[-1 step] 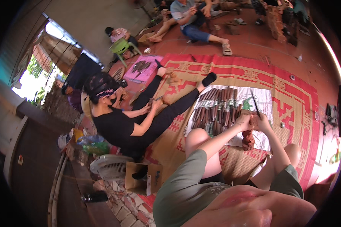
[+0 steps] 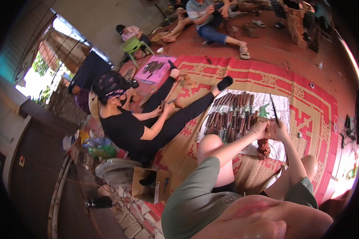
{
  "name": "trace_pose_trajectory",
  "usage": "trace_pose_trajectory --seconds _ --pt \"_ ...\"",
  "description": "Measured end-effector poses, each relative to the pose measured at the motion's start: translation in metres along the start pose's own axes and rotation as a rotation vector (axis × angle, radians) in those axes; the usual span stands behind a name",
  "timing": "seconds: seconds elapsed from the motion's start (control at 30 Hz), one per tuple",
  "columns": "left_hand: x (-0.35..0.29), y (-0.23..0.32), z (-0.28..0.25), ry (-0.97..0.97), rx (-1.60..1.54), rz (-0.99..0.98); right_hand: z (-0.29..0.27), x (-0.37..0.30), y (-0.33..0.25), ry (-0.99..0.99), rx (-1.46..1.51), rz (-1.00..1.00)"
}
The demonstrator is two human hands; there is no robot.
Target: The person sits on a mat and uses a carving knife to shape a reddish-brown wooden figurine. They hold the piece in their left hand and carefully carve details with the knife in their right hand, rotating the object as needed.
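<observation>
Between my bare knees is a reddish-brown wood carving (image 2: 263,151), with a squarish block-like part (image 2: 272,128) at its far end. My left hand (image 2: 260,130) is closed around the carving's left side. In my right hand (image 2: 282,130), at the block's right edge, is a long thin dark carving chisel (image 2: 274,106), pointing up and away from me. The chisel's lower end is hidden by my fingers. Just beyond and to the left, many wooden-handled carving tools (image 2: 232,113) lie in rows on a white cloth (image 2: 283,102).
A red and tan patterned mat (image 2: 319,119) spreads under me. At left, a co-worker (image 2: 123,127) in black sits with legs stretched out, working on a small piece. A fan (image 2: 117,172) and a cardboard box (image 2: 162,185) stand near my left. Other people sit farther back.
The whole view has shifted slightly, so things sit a little farther right. My right hand has moved slightly off the block, and more of its face shows. Both holds stay the same.
</observation>
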State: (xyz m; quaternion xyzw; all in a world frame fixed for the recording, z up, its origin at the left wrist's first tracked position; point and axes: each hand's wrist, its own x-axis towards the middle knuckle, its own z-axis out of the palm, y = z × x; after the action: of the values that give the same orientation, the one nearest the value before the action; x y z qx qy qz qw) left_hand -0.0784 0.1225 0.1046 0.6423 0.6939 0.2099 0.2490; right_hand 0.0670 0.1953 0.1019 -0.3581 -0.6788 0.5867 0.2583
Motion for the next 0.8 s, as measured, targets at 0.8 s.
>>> trace_pose_trajectory --seconds 0.8 --pt "-0.012 0.074 -0.123 0.63 -0.499 0.276 -0.004 -0.025 -0.094 -0.101 -0.237 -0.32"
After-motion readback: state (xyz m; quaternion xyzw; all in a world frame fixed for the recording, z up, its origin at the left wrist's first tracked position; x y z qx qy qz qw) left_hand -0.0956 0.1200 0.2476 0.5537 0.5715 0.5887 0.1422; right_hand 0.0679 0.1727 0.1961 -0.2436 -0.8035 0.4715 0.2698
